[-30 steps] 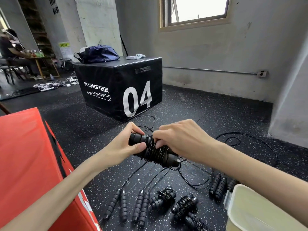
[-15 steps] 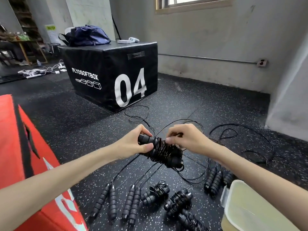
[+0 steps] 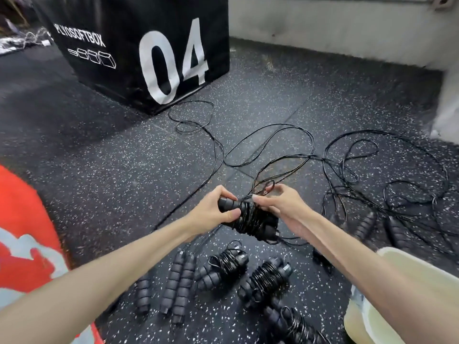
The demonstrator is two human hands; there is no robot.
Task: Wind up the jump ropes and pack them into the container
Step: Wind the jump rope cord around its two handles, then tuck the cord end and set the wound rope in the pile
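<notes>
The jump rope [image 3: 250, 220] is being held above the floor [image 3: 124, 175], mostly coiled round its paired handles. The left hand [image 3: 213, 214] is gripping the handle ends; the right hand [image 3: 278, 204] is pinching the remaining cord. Three wound bundles [image 3: 265, 279] are lying below. Several loose ropes [image 3: 347, 175] are awaiting winding, and nothing visibly sits in the container [image 3: 402, 269] yet.

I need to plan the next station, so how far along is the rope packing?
Done: three wound ropes lie on the floor near the container; whether any are packed can't be seen. In hand: the left hand grips a handle bundle while the right hand pinches the cord. Left: loose ropes, with handles at left and right, then packing.
</notes>
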